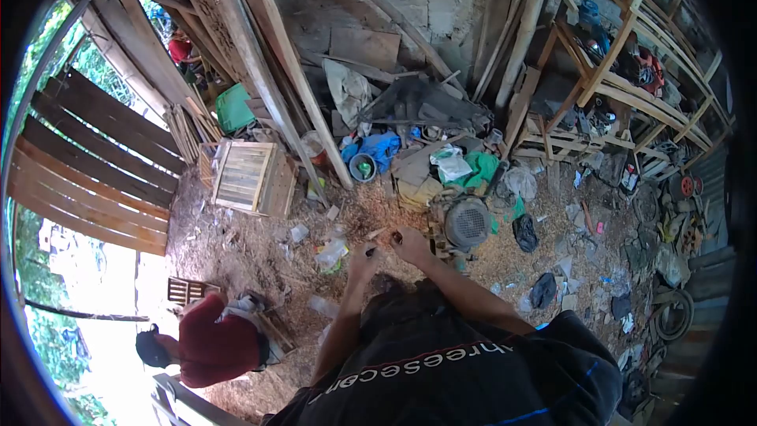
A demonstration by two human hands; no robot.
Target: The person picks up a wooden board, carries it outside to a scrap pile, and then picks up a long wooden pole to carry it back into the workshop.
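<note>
My left hand point(363, 255) and my right hand point(412, 244) are held close together in front of my chest, above the sawdust-covered ground point(260, 252). Each hand pinches a small dark object at its fingertips; the pieces are too small to identify. The fingers of both hands are curled in. My dark shirt point(457, 363) with red lettering fills the bottom of the view. A grey electric motor point(467, 222) lies on the ground just right of my right hand.
A person in a red shirt point(213, 343) crouches at lower left. A slatted wooden crate point(246, 177) stands to the left, and long planks point(268, 55) lean on the wall. Wooden frames point(623, 71) are stacked at right. Rags, bags and scrap litter the ground.
</note>
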